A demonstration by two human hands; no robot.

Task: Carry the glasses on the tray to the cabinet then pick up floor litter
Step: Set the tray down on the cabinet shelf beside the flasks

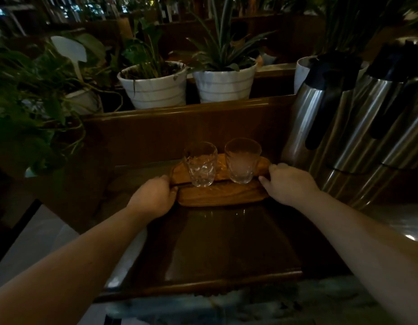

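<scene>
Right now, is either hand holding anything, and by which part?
Both hold the wooden tray carrying two glasses: the left hand grips its left end, the right hand its right end. Neither hand touches a glass.

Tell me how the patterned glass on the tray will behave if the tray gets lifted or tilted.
The patterned glass is tall, narrow and stands loose on the wooden tray, so it would probably tip or slide if tilted. It looks empty, so likely light and easily shifted. It stands close beside the other glass, so they might clink; being glass, probably fragile.
</scene>
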